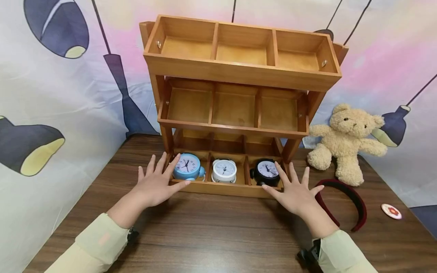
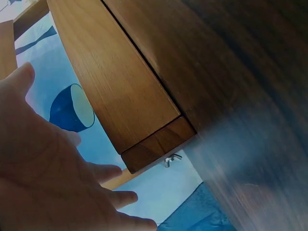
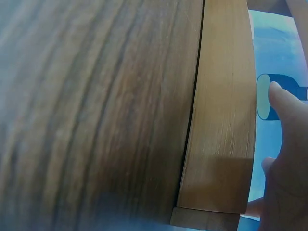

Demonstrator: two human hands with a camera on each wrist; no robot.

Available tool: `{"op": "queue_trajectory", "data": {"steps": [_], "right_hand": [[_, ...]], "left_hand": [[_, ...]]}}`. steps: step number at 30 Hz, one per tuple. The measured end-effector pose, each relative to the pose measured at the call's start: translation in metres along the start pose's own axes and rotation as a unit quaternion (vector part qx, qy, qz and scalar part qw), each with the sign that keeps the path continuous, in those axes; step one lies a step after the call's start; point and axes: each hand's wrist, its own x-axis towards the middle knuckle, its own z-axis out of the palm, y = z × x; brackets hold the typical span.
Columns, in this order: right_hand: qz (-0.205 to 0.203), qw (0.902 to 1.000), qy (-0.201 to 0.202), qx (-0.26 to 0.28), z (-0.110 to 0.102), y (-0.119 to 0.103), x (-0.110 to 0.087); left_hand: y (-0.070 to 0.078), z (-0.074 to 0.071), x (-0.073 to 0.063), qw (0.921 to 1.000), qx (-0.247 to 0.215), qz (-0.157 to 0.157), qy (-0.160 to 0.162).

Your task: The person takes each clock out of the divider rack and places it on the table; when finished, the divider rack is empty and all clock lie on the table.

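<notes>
In the head view, a three-tier wooden shelf (image 1: pixel 239 68) stands on the table, each tier split into three compartments. Its bottom tier holds a blue alarm clock (image 1: pixel 187 166) on the left, a white one (image 1: pixel 224 170) in the middle and a black one (image 1: pixel 266 171) on the right. With fingers spread, my left hand (image 1: pixel 151 189) is at the bottom tier's left end, beside the blue clock. My right hand (image 1: pixel 295 193), also spread, is at the right end by the black clock. Both wrist views show straight fingers beside the wooden front board (image 2: pixel 115 82); neither hand grips anything.
A teddy bear (image 1: pixel 348 140) sits against the backdrop at the right. In front of it lie a dark red headband (image 1: pixel 362 212) and a small oval piece with a red flower (image 1: pixel 391 211). A wing nut (image 2: pixel 171 160) sticks out of the shelf's end.
</notes>
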Motion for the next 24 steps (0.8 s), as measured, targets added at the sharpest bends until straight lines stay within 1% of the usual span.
{"op": "queue_trajectory", "data": {"steps": [7,10,15,20,24], "right_hand": [[-0.013,0.9996,0.023,-0.007,0.0,0.001,0.0],[-0.011,0.9995,0.03,-0.001,0.0,0.002,-0.001],[-0.011,0.9994,0.034,0.005,-0.001,0.002,0.0],[-0.028,0.9987,0.043,0.002,-0.001,-0.005,0.001],[-0.048,0.9975,0.051,0.002,0.0,-0.018,0.004]], "left_hand": [[-0.002,-0.002,-0.004,0.9998,-0.017,0.006,0.002],[-0.004,-0.002,-0.005,0.9998,-0.019,0.001,0.001],[-0.007,-0.003,-0.004,0.9997,-0.02,-0.006,-0.011],[-0.008,-0.004,0.001,0.9993,-0.034,-0.009,-0.013],[-0.004,-0.008,0.005,0.9988,-0.045,-0.009,-0.019]]}}
